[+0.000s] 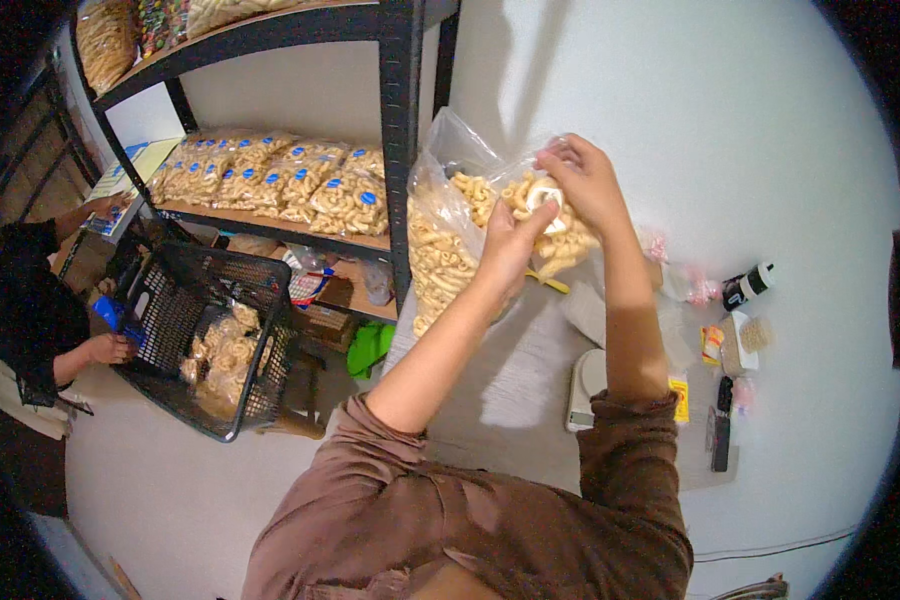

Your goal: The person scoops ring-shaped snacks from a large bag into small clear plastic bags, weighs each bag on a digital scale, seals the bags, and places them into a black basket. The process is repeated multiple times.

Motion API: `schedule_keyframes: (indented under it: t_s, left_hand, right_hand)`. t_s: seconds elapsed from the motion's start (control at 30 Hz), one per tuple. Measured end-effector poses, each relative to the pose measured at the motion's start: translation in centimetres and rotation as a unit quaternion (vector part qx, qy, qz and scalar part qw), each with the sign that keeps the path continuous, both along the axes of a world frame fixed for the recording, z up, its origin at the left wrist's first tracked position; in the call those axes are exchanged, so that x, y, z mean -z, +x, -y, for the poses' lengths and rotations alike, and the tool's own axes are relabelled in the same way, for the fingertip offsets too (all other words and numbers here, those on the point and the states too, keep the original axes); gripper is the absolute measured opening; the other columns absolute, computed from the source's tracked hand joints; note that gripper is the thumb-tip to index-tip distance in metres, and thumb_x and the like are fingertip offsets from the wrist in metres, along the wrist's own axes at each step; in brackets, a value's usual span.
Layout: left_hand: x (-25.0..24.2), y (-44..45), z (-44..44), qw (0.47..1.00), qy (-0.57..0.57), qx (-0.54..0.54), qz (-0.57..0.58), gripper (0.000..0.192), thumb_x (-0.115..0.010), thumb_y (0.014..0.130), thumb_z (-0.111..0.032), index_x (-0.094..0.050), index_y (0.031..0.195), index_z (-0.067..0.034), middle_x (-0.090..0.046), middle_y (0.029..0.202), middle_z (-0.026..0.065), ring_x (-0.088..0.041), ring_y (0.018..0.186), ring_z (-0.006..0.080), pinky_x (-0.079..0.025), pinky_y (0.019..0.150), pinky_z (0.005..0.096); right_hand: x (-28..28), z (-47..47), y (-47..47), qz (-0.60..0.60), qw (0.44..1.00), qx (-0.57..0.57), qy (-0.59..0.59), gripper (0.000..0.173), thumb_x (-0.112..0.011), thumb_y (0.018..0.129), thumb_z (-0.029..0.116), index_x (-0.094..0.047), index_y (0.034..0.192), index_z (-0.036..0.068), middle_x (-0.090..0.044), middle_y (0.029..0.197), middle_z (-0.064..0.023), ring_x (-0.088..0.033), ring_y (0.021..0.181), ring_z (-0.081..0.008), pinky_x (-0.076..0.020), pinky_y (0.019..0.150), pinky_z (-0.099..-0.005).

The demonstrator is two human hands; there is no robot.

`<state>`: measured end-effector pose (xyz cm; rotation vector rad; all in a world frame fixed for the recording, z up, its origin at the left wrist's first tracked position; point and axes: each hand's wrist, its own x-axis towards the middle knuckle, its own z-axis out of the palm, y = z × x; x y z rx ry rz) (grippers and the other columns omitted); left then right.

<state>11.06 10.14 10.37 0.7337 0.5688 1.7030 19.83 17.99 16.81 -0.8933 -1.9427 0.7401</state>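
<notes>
My left hand (514, 244) grips the near side of a small clear plastic bag of curled tube snacks (561, 253), its thumb beside a white ring-shaped label or piece (546, 201). At the bag's upper end, my right hand (581, 176) pinches the clear plastic with bent fingers. Just left of it, a large open clear bag of the same snacks (439, 262) stands on the grey table (510, 375). Behind my left wrist shows a yellow utensil handle (547, 282). A white kitchen scale (586, 386) lies beside my right forearm.
Filled snack bags (285, 176) line a black metal shelf (401, 150) at left. Below it, a black plastic basket (229, 416) holds bagged snacks; another person's hand (111, 349) is at its edge. A black-and-white bottle (748, 286) and a white container (736, 345) stand at right.
</notes>
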Motion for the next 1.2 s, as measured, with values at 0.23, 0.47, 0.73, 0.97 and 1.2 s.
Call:
schedule_keyframes:
  t_s: [0.23, 0.47, 0.73, 0.97, 1.2]
  left_hand:
    - [1.8, 0.6, 4.9, 0.945, 0.12, 0.086, -0.293, 0.048, -0.069, 0.075, -0.01, -0.045, 0.115, 0.002, -0.059, 0.099, 0.0062, -0.057, 0.09, 0.0113, -0.047, 0.078, 0.026]
    - [6.6, 4.6, 6.8, 0.901, 0.03, 0.262, -0.343, 0.045, -0.067, 0.077, -0.014, -0.048, 0.115, -0.001, -0.058, 0.103, 0.0058, -0.055, 0.094, 0.0109, -0.045, 0.081, 0.0269]
    - [10.5, 9.1, 9.6, 0.859, -0.03, 0.3, -0.413, 0.056, -0.075, 0.07, -0.022, -0.048, 0.114, 0.0, -0.059, 0.103, 0.0068, -0.055, 0.094, 0.0128, -0.044, 0.083, 0.0276]
    - [12.9, 12.6, 10.1, 0.833, 0.036, 0.155, -0.529, 0.072, -0.074, 0.069, -0.026, -0.036, 0.125, -0.001, -0.05, 0.119, 0.0161, -0.049, 0.109, 0.0244, -0.041, 0.09, 0.0352]
    - [15.8, 10.4, 10.6, 0.884, -0.095, 0.035, -0.456, 0.061, -0.065, 0.079, -0.021, -0.032, 0.128, -0.007, -0.042, 0.128, 0.0124, -0.042, 0.117, 0.0247, -0.04, 0.09, 0.0388]
  right_hand:
    - [3.8, 9.2, 9.2, -0.094, 0.988, 0.002, -0.124, 0.016, -0.065, 0.079, 0.016, -0.06, 0.085, 0.001, -0.063, 0.081, -0.0043, -0.056, 0.075, -0.0094, -0.0456, 0.067, -0.0236]
    - [9.6, 14.1, 14.5, -0.151, 0.97, 0.062, -0.182, 0.01, -0.062, 0.08, 0.009, -0.057, 0.084, 0.001, -0.061, 0.076, -0.0049, -0.056, 0.07, -0.0096, -0.0458, 0.065, -0.0234]
    - [15.4, 16.4, 19.5, -0.149, 0.945, 0.146, -0.252, 0.021, -0.068, 0.075, 0.018, -0.061, 0.085, 0.0, -0.064, 0.08, -0.0075, -0.059, 0.075, -0.0128, -0.048, 0.068, -0.0264]
    - [18.8, 14.1, 26.3, -0.109, 0.96, 0.162, -0.201, 0.018, -0.066, 0.077, 0.011, -0.061, 0.09, -0.001, -0.063, 0.081, -0.006, -0.058, 0.067, -0.0097, -0.0482, 0.063, -0.0225]
    - [26.5, 10.0, 33.0, -0.168, 0.891, 0.384, -0.176, 0.02, -0.068, 0.076, 0.014, -0.058, 0.086, -0.001, -0.061, 0.071, -0.0045, -0.057, 0.062, -0.0099, -0.0467, 0.054, -0.0215]
